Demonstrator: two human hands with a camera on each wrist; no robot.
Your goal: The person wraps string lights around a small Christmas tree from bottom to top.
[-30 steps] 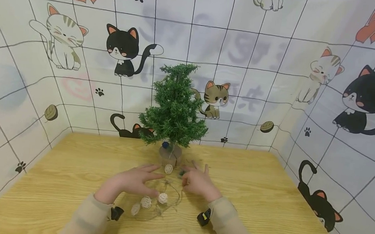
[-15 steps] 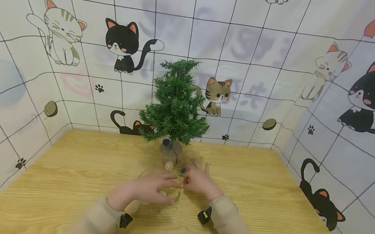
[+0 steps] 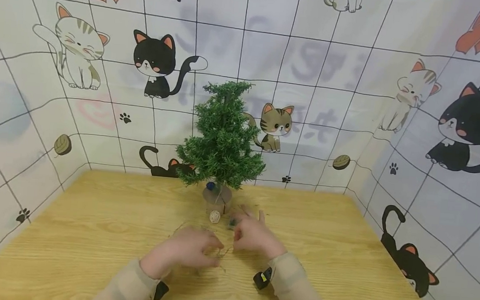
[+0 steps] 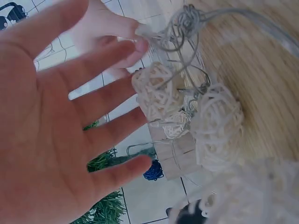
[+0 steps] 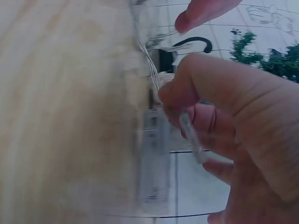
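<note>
A string of lights has pale wicker-like balls on thin wire. In the head view, my left hand [image 3: 190, 246] hovers over it with fingers spread and hides most of the balls. The left wrist view shows its straight fingers beside one woven ball [image 4: 156, 91], holding nothing; a second ball [image 4: 217, 126] is nearer the camera. My right hand [image 3: 256, 236] pinches the wire [image 5: 148, 60] between thumb and index finger, and a short clear piece [image 5: 191, 135] sticks out of the pinch. Beyond that hand lies a slim translucent box [image 5: 156, 163], blurred.
A small artificial tree [image 3: 224, 139] stands on a round base [image 3: 217, 194] at the back of the wooden table [image 3: 101, 214]. A dark blue ball [image 3: 210, 185] sits by its trunk, and a white woven ball [image 3: 214, 216] lies before the base. Cat-print cloth [image 3: 216, 33] surrounds the table.
My left hand has moved right, toward the right hand, and now covers balls that were visible a second ago. The right hand keeps its pinch in nearly the same place.
</note>
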